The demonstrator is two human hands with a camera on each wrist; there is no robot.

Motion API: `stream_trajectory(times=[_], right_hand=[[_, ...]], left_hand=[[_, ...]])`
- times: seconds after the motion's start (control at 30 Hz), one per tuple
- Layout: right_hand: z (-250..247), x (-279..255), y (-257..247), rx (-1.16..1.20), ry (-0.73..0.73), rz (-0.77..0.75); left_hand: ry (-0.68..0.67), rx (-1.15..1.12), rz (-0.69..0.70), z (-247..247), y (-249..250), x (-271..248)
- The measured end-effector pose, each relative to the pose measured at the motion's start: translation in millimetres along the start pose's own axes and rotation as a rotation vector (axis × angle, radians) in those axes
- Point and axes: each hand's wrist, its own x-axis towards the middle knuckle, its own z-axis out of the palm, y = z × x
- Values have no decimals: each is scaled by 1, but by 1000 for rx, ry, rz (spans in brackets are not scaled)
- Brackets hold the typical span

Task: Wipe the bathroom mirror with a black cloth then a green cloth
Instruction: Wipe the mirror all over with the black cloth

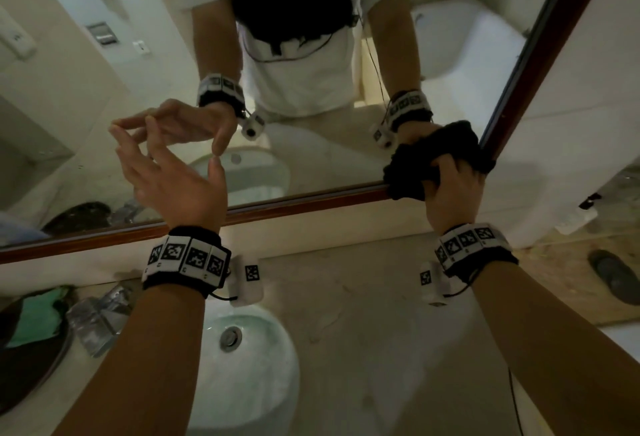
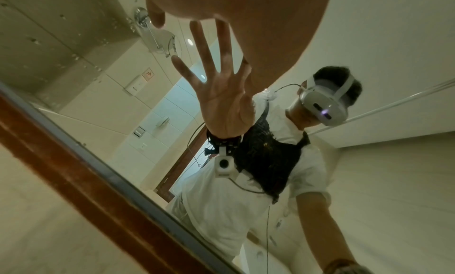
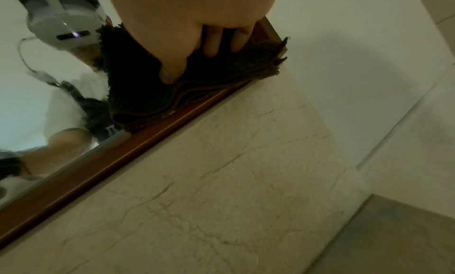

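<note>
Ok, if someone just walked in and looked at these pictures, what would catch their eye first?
Probably the right hand gripping a bunched black cloth pressed into the mirror's lower right corner, against the brown wooden frame. Next, the left hand held open before the glass, fingers spread, nearly meeting its reflection. Below sit a white basin and, at far left, a green cloth.

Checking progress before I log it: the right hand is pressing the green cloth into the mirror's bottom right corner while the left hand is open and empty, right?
Not quite: the cloth in the right hand is black, as the head view shows. The rest holds: it sits in the mirror's bottom right corner, left hand open and empty.
</note>
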Motion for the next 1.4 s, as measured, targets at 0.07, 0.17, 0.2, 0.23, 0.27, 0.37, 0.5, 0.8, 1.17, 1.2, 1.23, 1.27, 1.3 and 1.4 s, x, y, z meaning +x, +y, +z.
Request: stream_trajectory(times=[0.07,0.17,0.2,0.23,0.27,0.37,0.5,0.8,1.17,1.2,1.23,1.27,1.3,1.4], right_hand=[[-2,0,-3,4,-11,14],[-2,-4,-14,26,-6,46],[-2,-4,-21,38,-9,43],[-1,-5,-29,46,-17,28],[0,-6,-39,51,-28,5],[9,-10,-78,68,-66,-72],[32,-29,-143,104,-100,-166],[76,-58,-244,145,-108,-244],[12,5,-345,202,133,-376],[1,15,-353,211,169,-382],[-11,25,-360,217,201,-380],[-23,37,-367,223,230,-370],[-37,51,-374,233,257,-356],[-75,86,-392,273,352,-331]], left_hand=[[2,-5,10,-1,0,0],[-13,-29,5,-4,-1,1],[-22,-31,5,-6,-2,1],[-32,-28,10,-8,-3,1],[-40,-24,21,-10,-5,1],[-70,-23,71,-18,-11,2],[-131,23,203,-34,-37,9],[41,-63,352,-70,-106,61],[154,-163,406,-110,-96,122],[169,-150,410,-116,-91,128],[176,-131,407,-121,-85,134],[166,-113,390,-127,-78,140],[146,-102,367,-133,-70,146],[137,-96,341,-147,-53,162]])
